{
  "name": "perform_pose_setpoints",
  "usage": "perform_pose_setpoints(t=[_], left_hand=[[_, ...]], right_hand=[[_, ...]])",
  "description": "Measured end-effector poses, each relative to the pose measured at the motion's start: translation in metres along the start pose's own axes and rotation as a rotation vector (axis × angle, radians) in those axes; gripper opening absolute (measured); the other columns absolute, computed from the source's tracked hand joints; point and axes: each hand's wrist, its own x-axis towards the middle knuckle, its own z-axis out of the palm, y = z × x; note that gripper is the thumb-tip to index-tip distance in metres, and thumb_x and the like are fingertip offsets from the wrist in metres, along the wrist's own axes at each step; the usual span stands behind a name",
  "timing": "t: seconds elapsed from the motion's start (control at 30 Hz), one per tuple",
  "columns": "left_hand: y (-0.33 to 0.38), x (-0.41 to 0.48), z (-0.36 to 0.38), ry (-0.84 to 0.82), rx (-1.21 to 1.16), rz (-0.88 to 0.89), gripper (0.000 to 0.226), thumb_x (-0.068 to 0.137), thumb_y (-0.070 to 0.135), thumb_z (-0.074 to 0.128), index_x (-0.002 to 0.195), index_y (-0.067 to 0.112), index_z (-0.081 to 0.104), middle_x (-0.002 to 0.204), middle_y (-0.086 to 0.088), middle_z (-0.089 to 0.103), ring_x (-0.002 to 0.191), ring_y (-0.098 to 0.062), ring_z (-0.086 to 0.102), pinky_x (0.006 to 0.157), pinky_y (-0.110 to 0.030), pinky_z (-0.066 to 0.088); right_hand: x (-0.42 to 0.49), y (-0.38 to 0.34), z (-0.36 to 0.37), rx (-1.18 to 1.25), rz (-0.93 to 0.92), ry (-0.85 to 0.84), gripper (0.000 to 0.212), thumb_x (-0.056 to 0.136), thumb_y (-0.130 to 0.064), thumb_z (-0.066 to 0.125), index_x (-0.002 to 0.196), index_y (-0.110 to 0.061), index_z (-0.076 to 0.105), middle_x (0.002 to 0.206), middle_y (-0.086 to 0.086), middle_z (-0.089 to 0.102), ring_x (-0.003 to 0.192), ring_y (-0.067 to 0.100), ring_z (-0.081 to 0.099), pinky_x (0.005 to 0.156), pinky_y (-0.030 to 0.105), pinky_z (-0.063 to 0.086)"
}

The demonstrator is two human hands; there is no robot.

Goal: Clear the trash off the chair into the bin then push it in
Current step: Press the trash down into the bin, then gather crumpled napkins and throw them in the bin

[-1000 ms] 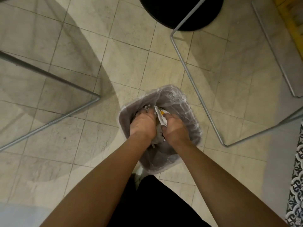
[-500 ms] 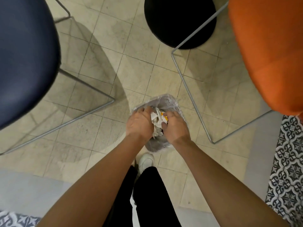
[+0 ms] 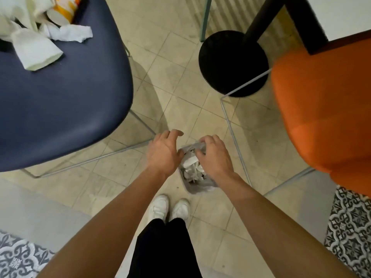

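Nearest us, white shoes point(image 3: 169, 209) stand just behind the bin point(image 3: 193, 190), which holds crumpled paper point(image 3: 190, 167). Above the bin's left rim our left hand point(image 3: 163, 152) hangs loose, grasping nothing. Our right hand point(image 3: 212, 155) curls over its right rim; whether the fingers grip the liner we cannot tell. Beyond the bin, leftward, the navy chair point(image 3: 60, 107) bears uncollected trash point(image 3: 36, 45); rightward stands an orange chair point(image 3: 325, 117).

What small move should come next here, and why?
Probably reach the left hand up to the navy chair and take the crumpled napkins. Paper already lies in the bin, the left hand is open and holds nothing, and trash still lies on the seat.
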Motion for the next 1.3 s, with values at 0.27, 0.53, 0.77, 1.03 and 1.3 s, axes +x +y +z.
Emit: perform_pose_setpoints(t=[0.27, 0.53, 0.77, 1.03, 1.3], left_hand=[[-0.028, -0.016, -0.057, 0.165, -0.033, -0.091, 0.055, 0.083, 0.030, 0.062, 0.133, 0.020, 0.040, 0.126, -0.006, 0.051, 0.113, -0.026, 0.049, 0.091, -0.039, 0.041], [-0.079, -0.013, -0.102, 0.296, -0.073, -0.192, 0.059, 0.079, 0.032, 0.066, 0.131, 0.020, 0.042, 0.123, -0.004, 0.053, 0.110, -0.027, 0.049, 0.086, -0.038, 0.036], [-0.137, -0.013, -0.146, 0.407, -0.065, -0.288, 0.055, 0.082, 0.038, 0.061, 0.130, 0.018, 0.045, 0.124, -0.004, 0.054, 0.113, -0.029, 0.045, 0.088, -0.039, 0.036], [-0.202, 0.000, -0.185, 0.405, -0.147, -0.436, 0.056, 0.085, 0.039, 0.059, 0.133, 0.019, 0.040, 0.130, -0.005, 0.049, 0.120, -0.028, 0.041, 0.096, -0.040, 0.033], [-0.235, 0.029, -0.196, 0.369, -0.165, -0.494, 0.058, 0.084, 0.040, 0.060, 0.134, 0.020, 0.037, 0.132, -0.004, 0.048, 0.122, -0.026, 0.040, 0.098, -0.040, 0.033]], right_hand=[[0.008, -0.062, -0.018, 0.002, -0.132, -0.010, 0.035, 0.092, -0.031, 0.049, 0.123, -0.015, 0.051, 0.125, 0.004, 0.049, 0.118, 0.021, 0.042, 0.098, 0.038, 0.039], [0.030, -0.144, -0.017, -0.022, -0.243, -0.006, 0.038, 0.090, -0.031, 0.051, 0.124, -0.013, 0.051, 0.124, 0.006, 0.051, 0.117, 0.023, 0.043, 0.099, 0.038, 0.038], [0.046, -0.214, -0.010, -0.013, -0.278, 0.011, 0.034, 0.090, -0.030, 0.053, 0.119, -0.014, 0.054, 0.120, 0.005, 0.053, 0.116, 0.023, 0.041, 0.098, 0.038, 0.038], [0.080, -0.281, -0.002, -0.019, -0.297, 0.033, 0.034, 0.090, -0.032, 0.053, 0.119, -0.014, 0.054, 0.118, 0.006, 0.053, 0.116, 0.023, 0.042, 0.095, 0.036, 0.041], [0.116, -0.312, 0.012, -0.035, -0.302, -0.034, 0.034, 0.091, -0.033, 0.053, 0.119, -0.014, 0.054, 0.122, 0.005, 0.052, 0.118, 0.023, 0.041, 0.100, 0.038, 0.039]])
